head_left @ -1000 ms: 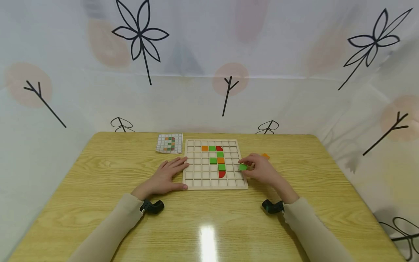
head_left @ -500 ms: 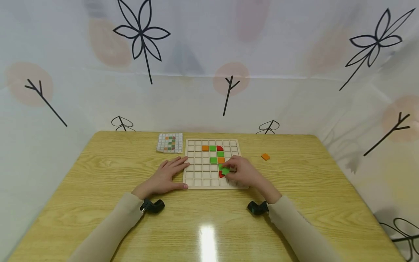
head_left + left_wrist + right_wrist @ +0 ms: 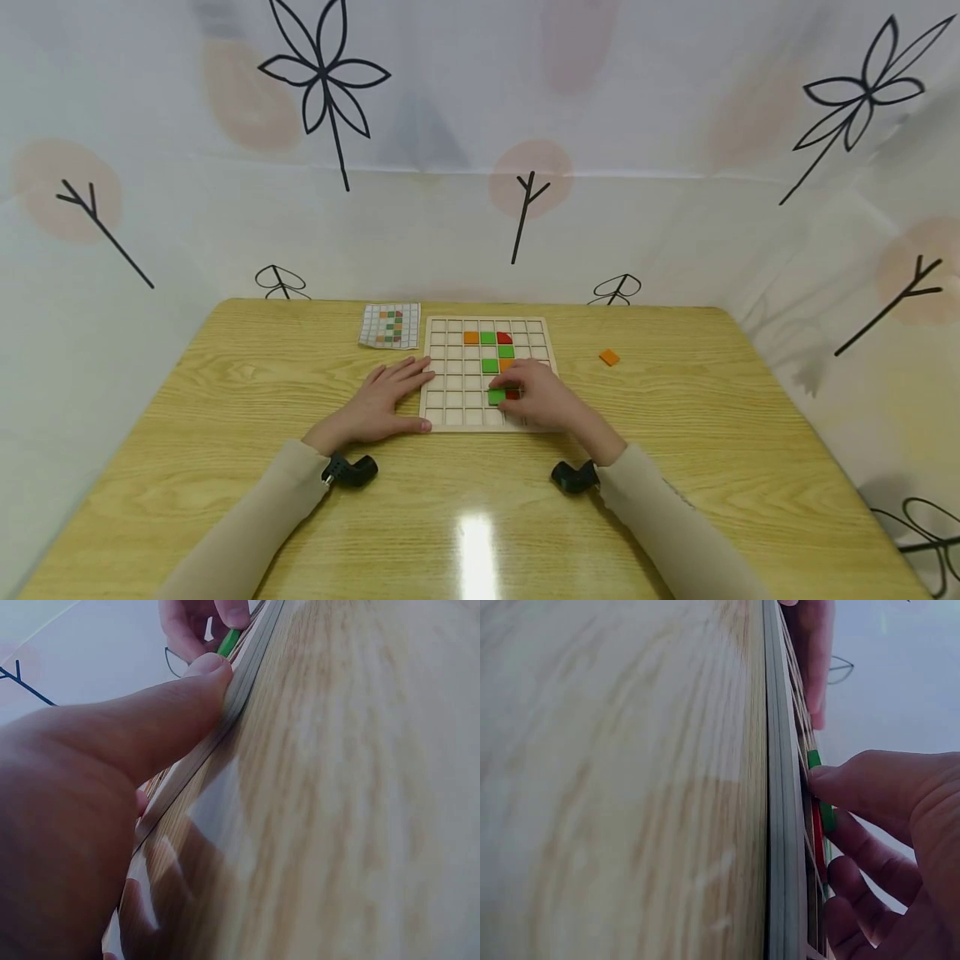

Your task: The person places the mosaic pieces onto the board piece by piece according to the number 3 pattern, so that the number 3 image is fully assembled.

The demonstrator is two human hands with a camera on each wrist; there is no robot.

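The left hand (image 3: 378, 404) lies flat on the table (image 3: 225, 433) with its fingers straight and spread, holding nothing. Its fingertips reach the left edge of the wooden board (image 3: 450, 392), and the thumb presses against the board's near left corner; the left wrist view shows that thumb (image 3: 150, 727) touching the board's edge (image 3: 247, 667). Far of this hand, just beside the board's far left corner, lies a small pattern card (image 3: 389, 326) printed with a grid of coloured squares.

The board is a grid of square cells lying at the middle of the table. In its far rows sit an orange tile (image 3: 471, 337), a green tile (image 3: 487, 337) and a red tile with one rounded corner (image 3: 504, 337), with more green and orange tiles in the rows below them.

The right hand (image 3: 543, 400) rests over the near right part of the board. Its thumb and fingertips pinch a green square tile (image 3: 496, 397), which lies low over a cell in a near row, just left of a red piece (image 3: 513, 393) partly hidden by the fingers. In the right wrist view the thumb (image 3: 855, 784) sits on the green tile's edge (image 3: 814, 759), close above the board; whether the tile is fully seated in its cell I cannot tell.

Well to the right of the board, alone on the table, lies a loose orange tile (image 3: 609, 357).
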